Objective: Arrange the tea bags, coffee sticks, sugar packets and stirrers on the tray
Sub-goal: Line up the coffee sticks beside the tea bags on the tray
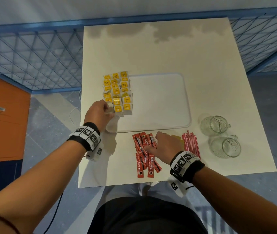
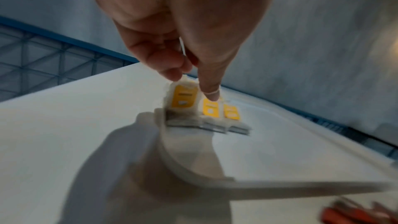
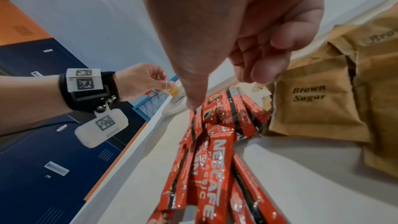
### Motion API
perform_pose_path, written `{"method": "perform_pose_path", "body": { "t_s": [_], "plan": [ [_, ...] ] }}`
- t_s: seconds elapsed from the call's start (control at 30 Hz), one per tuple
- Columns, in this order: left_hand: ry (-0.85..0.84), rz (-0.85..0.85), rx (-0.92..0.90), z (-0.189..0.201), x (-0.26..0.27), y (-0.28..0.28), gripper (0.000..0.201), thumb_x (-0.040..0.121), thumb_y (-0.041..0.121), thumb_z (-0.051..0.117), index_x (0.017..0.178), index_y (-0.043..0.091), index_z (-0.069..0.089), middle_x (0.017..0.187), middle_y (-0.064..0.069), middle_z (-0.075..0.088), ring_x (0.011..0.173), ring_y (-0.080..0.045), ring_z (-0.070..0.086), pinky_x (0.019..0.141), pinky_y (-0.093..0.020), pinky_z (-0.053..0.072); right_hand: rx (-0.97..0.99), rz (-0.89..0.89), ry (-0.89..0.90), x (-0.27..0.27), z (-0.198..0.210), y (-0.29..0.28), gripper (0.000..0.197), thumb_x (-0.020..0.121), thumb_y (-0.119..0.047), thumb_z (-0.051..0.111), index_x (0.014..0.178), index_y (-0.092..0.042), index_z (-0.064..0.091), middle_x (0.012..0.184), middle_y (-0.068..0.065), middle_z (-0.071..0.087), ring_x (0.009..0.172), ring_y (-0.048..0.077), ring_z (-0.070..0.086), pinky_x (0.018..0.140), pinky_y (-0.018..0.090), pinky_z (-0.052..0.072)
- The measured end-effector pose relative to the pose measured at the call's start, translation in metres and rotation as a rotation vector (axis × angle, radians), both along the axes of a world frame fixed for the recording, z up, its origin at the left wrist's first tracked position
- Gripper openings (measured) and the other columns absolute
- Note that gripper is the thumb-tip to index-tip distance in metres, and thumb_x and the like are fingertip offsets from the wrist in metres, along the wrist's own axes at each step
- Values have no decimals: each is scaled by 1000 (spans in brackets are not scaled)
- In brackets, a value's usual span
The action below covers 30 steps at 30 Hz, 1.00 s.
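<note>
A white tray (image 1: 159, 102) lies mid-table. Yellow-labelled tea bags (image 1: 117, 92) lie in three columns along its left side. At the near end of the left column my left hand (image 1: 110, 110) pinches one tea bag (image 2: 184, 96) by its top edge, so the bag stands tilted up off the tray rim (image 2: 172, 159). In front of the tray my right hand (image 1: 153, 141) hovers over a heap of red coffee sticks (image 1: 144, 154); its thumb (image 3: 193, 105) touches them and the fingers (image 3: 258, 72) curl loosely, holding nothing. Brown sugar packets (image 3: 310, 94) lie right of the sticks, partly under my hand.
Red-and-white stirrers (image 1: 191, 144) lie in a bundle right of the sugar. Two glass mugs (image 1: 213, 124) (image 1: 225, 146) stand at the table's right front. Most of the tray's right part is bare. A blue mesh fence (image 1: 33, 56) and an orange cabinet (image 1: 2, 115) border the table.
</note>
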<state>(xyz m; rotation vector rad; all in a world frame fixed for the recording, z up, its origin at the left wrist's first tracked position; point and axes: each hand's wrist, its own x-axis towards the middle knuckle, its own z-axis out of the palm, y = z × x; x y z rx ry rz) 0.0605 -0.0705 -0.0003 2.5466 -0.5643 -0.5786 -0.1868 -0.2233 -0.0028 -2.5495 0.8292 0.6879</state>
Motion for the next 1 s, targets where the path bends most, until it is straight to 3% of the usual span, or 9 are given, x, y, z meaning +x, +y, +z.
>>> {"method": "perform_pose_path", "body": {
  "t_s": [0.07, 0.17, 0.23, 0.3, 0.4, 0.5, 0.6, 0.8, 1.0],
  "plan": [
    [66, -79, -9, 3, -20, 1, 25, 81, 26, 80, 95, 19, 60, 87, 2, 61, 78, -21, 59, 70, -34, 49, -11, -18, 7, -4, -1, 0, 78, 83, -85, 50, 123, -19, 56, 103, -4, 68, 80, 17, 62, 58, 29, 39],
    [115, -177, 63, 1, -50, 1, 28, 83, 26, 74, 105, 22, 59, 89, 3, 61, 81, -20, 60, 72, -34, 49, 2, -22, 21, -8, -3, 2, 73, 82, -86, 51, 110, -19, 58, 86, -8, 62, 69, 11, 58, 50, 26, 37],
    [129, -197, 106, -3, -66, 0, 27, 87, 26, 69, 110, 25, 57, 92, 5, 60, 83, -18, 60, 73, -33, 48, 21, -30, 16, -9, -4, 5, 69, 81, -86, 53, 102, -20, 57, 83, -7, 63, 68, 10, 59, 52, 27, 44],
    [154, -195, 112, -9, -81, -2, 24, 91, 20, 61, 115, 23, 57, 100, 2, 61, 89, -20, 60, 75, -32, 47, 46, -27, 10, -11, -4, 8, 69, 82, -84, 55, 106, -19, 55, 88, -5, 65, 73, 13, 62, 60, 29, 52],
    [164, -204, 90, -14, -97, -5, 23, 95, 15, 52, 117, 18, 58, 109, 0, 57, 94, -20, 56, 82, -32, 45, 50, -12, 4, -12, -6, 13, 73, 83, -81, 57, 117, -17, 54, 93, -3, 64, 77, 15, 62, 58, 28, 48],
    [151, -240, 64, -16, -106, -5, 15, 92, 20, 58, 107, 22, 58, 103, 3, 55, 87, -17, 55, 77, -31, 43, 39, 8, -20, -13, -11, 17, 70, 83, -81, 57, 113, -18, 54, 89, -4, 62, 73, 14, 60, 52, 26, 39],
    [179, -326, 78, -23, -112, -2, 15, 88, 37, 67, 95, 27, 58, 89, 8, 61, 80, -14, 59, 70, -31, 47, 47, 7, -35, -15, -14, 19, 64, 84, -76, 61, 112, -20, 51, 86, -6, 60, 70, 14, 58, 50, 26, 35],
    [217, -439, 97, -30, -119, -1, 26, 85, 52, 70, 97, 31, 62, 80, 12, 67, 76, -7, 62, 71, -30, 51, 55, 0, -54, -12, -14, 21, 53, 88, -66, 65, 110, -21, 48, 86, -8, 59, 69, 13, 58, 52, 28, 38],
    [294, -362, 60, -30, -126, -3, 28, 85, 34, 77, 102, 26, 57, 80, 9, 69, 75, -8, 65, 74, -31, 54, 86, -11, -65, -7, -18, 21, 47, 92, -59, 64, 115, -20, 51, 96, -5, 64, 77, 16, 59, 59, 29, 41]
  ]
}}
